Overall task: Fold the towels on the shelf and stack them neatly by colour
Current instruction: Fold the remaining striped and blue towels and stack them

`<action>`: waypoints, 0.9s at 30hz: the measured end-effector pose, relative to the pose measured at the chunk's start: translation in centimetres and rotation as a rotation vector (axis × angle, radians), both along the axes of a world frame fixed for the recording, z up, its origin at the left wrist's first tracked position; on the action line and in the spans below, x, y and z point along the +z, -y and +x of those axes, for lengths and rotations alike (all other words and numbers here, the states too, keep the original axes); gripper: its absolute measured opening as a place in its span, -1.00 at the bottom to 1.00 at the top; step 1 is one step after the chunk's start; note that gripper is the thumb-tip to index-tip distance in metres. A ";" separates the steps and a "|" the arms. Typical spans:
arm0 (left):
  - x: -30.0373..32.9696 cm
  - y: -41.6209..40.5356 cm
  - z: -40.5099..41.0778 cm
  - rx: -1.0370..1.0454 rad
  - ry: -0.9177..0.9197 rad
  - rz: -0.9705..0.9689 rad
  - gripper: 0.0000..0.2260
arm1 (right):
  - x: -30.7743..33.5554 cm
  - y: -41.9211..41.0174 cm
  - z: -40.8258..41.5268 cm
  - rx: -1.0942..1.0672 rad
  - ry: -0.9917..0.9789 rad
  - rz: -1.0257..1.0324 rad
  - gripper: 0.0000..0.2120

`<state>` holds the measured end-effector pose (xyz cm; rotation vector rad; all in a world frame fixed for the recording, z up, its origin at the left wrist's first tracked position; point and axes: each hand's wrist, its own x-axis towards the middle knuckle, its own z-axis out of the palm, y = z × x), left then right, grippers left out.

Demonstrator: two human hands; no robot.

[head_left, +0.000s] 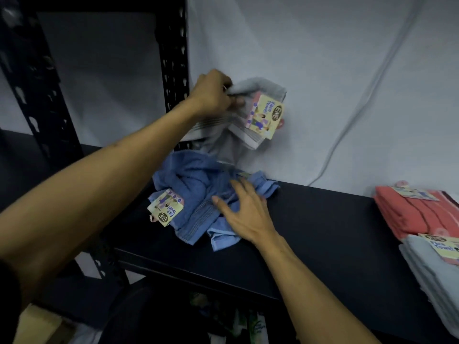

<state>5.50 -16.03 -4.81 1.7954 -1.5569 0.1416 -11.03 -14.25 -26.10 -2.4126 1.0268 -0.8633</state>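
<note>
Above the crumpled blue terry towels (198, 194) on the black shelf (323, 232), the left hand (211, 93) grips a grey labelled towel (250, 108) in curled fingers, while the right hand (244, 212) presses the blue pile with fingers spread flat.

A white cloth backdrop (310, 70) hangs at twelve o'clock, a black perforated upright (175, 70) stands at eleven, and a cardboard box (37, 326) sits at seven

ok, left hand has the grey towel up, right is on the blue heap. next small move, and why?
Probably bring the grey towel down onto the bare shelf and spread it for folding. The left hand grips it bunched in the air, so it is unfolded. The right hand rests flat on the crumpled blue towels, and a folded grey stack waits at right.
</note>
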 end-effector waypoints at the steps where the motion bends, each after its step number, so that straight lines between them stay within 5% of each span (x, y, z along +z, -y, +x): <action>1: 0.3 -0.2 -1.2 -0.040 -0.046 -0.008 -0.72 | 0.6 -0.4 -0.5 -0.028 0.229 -0.026 -0.40; 5: -1.6 -0.9 -6.3 -0.222 -0.208 0.016 -0.69 | 2.2 -2.3 -6.1 -0.337 0.919 -0.114 -0.51; 10: -5.8 -2.1 -12.2 -0.615 -0.416 0.306 -0.79 | 2.7 -4.9 -13.6 -0.286 1.042 -0.020 -0.37; 13: -8.6 -1.3 -14.4 -0.694 -0.559 0.456 -0.82 | 3.8 -3.9 -16.4 -0.384 1.020 0.008 -0.66; 15: -10.6 -0.6 -14.8 -0.644 -0.493 0.485 -0.73 | 4.4 -3.1 -18.1 -0.415 0.986 0.044 -0.79; 20: -16.1 -1.5 -12.0 -0.313 0.292 0.687 -0.28 | 5.1 -0.8 -19.7 -0.444 0.864 0.237 -0.41; 23: -18.3 -2.8 -9.6 -0.231 0.231 0.702 -0.32 | 4.5 -1.0 -18.2 -0.360 0.754 0.220 -0.36; 27: -20.1 -3.6 -5.9 -0.231 0.276 0.506 -0.33 | 2.6 -2.1 -14.4 -0.185 0.290 -0.048 -0.51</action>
